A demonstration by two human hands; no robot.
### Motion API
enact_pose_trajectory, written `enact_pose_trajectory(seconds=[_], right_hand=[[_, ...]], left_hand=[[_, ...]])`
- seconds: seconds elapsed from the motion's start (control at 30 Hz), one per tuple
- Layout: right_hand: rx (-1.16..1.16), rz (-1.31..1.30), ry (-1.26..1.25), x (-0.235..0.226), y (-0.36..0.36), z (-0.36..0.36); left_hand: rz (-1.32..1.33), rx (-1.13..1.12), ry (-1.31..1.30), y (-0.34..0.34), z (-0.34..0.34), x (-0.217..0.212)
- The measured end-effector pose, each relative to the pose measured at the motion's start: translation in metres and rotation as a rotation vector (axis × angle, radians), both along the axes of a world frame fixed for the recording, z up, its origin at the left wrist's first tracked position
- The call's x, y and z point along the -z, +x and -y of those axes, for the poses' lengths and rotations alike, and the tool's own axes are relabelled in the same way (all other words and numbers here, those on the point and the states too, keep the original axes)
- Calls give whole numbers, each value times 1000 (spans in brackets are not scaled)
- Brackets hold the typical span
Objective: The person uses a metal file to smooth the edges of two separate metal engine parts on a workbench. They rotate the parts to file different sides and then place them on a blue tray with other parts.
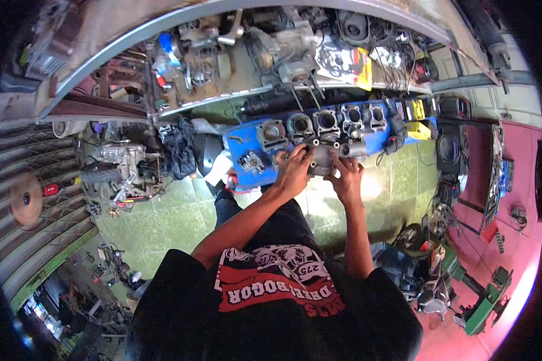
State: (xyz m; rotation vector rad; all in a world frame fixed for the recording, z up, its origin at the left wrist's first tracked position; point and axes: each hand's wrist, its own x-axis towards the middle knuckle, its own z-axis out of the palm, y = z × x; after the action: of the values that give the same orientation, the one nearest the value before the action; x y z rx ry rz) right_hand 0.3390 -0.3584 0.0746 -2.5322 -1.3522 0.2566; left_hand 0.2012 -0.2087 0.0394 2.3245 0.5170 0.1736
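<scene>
Both hands grip a grey metal engine cylinder with round holes at its corners, held over the near edge of a blue bench. My left hand is closed round its left side. On its right side, the fingers of my right hand are bent against the metal. Just beyond it stand more cylinders in a row, among them a wide-bored one and a dark-bored one. A smaller grey part lies right of the held piece. Farther left on the bench is a small metal casting.
Behind the bench, a shelf bears an engine unit with long studs pointing my way. Yellow boxes and a dark power tool are at the right. Another engine and a black bag lie left.
</scene>
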Motion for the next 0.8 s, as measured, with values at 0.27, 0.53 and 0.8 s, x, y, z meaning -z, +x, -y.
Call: enact_pose_trajectory(seconds=[0.27, 0.53, 0.8], right_hand=[[-112, 93, 192, -59, -52, -101], [-188, 91, 325, -120, -102, -185], [-277, 213, 562, -203, -134, -241]], left_hand=[[30, -61, 219, -66, -100, -70], [113, -185, 400, -128, -172, -132], [409, -258, 540, -166, -224, -213]])
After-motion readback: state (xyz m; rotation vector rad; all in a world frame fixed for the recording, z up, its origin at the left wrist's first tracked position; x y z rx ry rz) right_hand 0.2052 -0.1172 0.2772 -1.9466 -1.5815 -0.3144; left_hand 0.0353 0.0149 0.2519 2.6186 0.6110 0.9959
